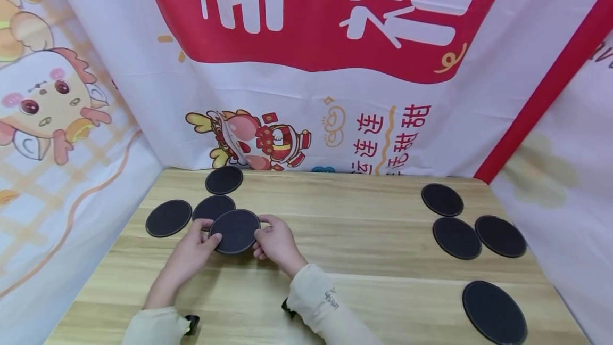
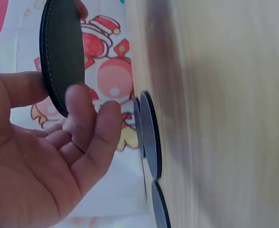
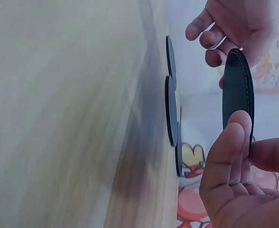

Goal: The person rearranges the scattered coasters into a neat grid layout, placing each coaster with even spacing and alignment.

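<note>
Between both hands, a round black coaster (image 1: 235,231) with a stitched rim is held above the table. My left hand (image 1: 193,252) pinches its left edge, thumb on top and fingers beneath. At the opposite edge my right hand (image 1: 279,244) pinches it in the same way. The left wrist view shows the coaster (image 2: 63,52) raised off the wood, with the left thumb and fingers at its rim. Just behind it, another black coaster (image 1: 213,207) lies flat, partly covered in the head view. Two more, a left coaster (image 1: 168,218) and a far coaster (image 1: 224,180), lie nearby.
On the right side of the wooden table (image 1: 335,228) lie several more black coasters, among them a back one (image 1: 442,199), a middle one (image 1: 457,237), an outer one (image 1: 500,236) and a near one (image 1: 495,312). A printed cloth (image 1: 306,121) hangs along the back edge.
</note>
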